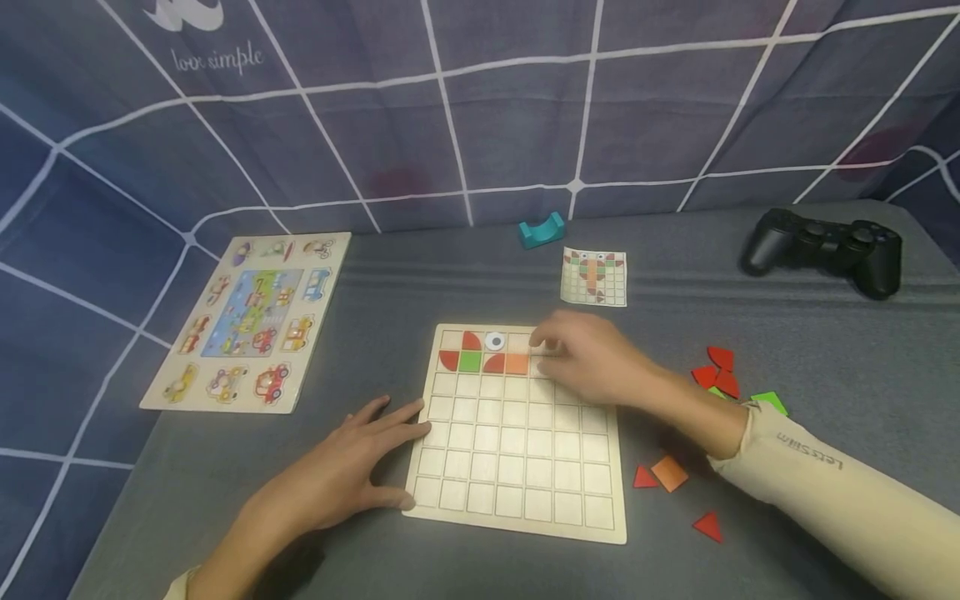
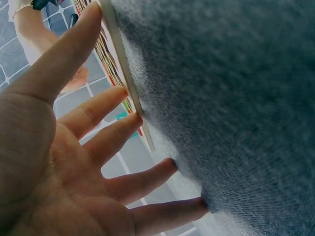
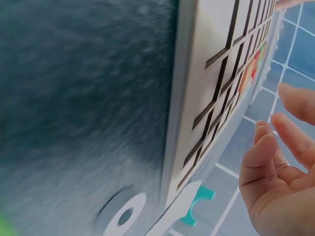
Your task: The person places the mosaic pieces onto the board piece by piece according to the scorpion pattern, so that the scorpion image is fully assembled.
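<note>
A wooden grid board (image 1: 517, 467) lies on the grey table. Along its top rows sit red quarter pieces (image 1: 448, 360), a green square (image 1: 469, 361), an orange square (image 1: 517, 364) and a white eye disc (image 1: 495, 342). My right hand (image 1: 596, 358) hovers over the board's upper right, thumb and forefinger apart; nothing shows between them in the right wrist view. Spread fingers of my left hand (image 1: 341, 471) touch the board's left edge, thumb near its lower corner. Beyond the board, a small pattern card (image 1: 594, 292) lies flat. Another eye disc (image 3: 138, 204) rests on the table beside the board.
Loose red pieces (image 1: 722, 358), a green piece (image 1: 769, 402), an orange square (image 1: 670, 472) and red triangles (image 1: 707, 526) lie to the right. A picture puzzle (image 1: 315, 367) is at left, a teal holder (image 1: 542, 232) behind, a black game controller (image 1: 821, 250) at back right.
</note>
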A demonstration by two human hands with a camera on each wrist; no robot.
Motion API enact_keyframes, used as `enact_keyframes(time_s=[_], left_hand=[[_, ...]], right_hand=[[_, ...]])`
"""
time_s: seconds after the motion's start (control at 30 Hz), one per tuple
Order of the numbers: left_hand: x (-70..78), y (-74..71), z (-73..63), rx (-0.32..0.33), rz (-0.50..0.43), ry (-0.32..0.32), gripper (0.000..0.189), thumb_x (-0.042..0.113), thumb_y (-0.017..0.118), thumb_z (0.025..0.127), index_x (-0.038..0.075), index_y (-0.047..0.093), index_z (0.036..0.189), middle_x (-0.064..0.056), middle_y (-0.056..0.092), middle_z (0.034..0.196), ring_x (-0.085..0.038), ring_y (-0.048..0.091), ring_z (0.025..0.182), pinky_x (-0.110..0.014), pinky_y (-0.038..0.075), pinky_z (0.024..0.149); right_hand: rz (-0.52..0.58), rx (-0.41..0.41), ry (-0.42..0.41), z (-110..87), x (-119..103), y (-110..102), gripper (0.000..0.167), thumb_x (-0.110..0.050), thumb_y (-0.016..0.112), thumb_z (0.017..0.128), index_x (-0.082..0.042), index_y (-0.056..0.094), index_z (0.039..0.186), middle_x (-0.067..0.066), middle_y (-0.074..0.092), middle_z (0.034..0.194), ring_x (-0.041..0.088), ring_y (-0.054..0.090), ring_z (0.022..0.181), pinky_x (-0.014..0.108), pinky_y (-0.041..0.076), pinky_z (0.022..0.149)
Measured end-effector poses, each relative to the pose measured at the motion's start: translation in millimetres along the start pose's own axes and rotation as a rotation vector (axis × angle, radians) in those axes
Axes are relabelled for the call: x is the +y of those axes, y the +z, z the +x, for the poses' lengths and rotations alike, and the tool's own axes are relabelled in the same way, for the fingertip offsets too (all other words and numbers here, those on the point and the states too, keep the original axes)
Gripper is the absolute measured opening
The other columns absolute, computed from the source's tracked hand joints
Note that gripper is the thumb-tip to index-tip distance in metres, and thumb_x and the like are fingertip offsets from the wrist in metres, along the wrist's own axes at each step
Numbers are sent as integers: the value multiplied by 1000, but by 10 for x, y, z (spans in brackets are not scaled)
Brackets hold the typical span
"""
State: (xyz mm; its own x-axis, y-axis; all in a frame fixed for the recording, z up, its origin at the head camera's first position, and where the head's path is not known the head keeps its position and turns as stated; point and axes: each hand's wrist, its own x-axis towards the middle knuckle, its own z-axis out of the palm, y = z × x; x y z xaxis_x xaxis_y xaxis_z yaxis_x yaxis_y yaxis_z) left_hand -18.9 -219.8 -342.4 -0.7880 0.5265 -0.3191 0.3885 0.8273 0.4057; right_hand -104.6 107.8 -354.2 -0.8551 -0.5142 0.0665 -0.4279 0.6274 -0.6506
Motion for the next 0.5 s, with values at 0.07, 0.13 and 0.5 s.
enact_keyframes(time_s=[0.07,0.13,0.5], left_hand=[[-1,2,0,-1,-2,0,77,43,84,74,21,55,142,1,33,158,-47,23,142,-75,25,102],[0,7,2,-1,-8,0,78,42,84,74,21,54,143,2,33,158,-47,23,142,-74,24,102],[0,-1,3,-5,-7,7,78,42,83,75,21,54,143,1,32,159,-47,22,143,-75,24,102]], right_hand=[[3,13,12,-77,31,-47,23,-5,68,84,-4,72,107,1,66,93,19,61,83,39,50,73],[11,23,13,-179,72,-103,23,-4,67,84,-5,72,107,-1,65,92,16,59,80,37,49,70],[-1,39,28,-767,417,-402,24,-5,76,85,-10,72,108,-9,58,87,7,52,73,25,45,61]])
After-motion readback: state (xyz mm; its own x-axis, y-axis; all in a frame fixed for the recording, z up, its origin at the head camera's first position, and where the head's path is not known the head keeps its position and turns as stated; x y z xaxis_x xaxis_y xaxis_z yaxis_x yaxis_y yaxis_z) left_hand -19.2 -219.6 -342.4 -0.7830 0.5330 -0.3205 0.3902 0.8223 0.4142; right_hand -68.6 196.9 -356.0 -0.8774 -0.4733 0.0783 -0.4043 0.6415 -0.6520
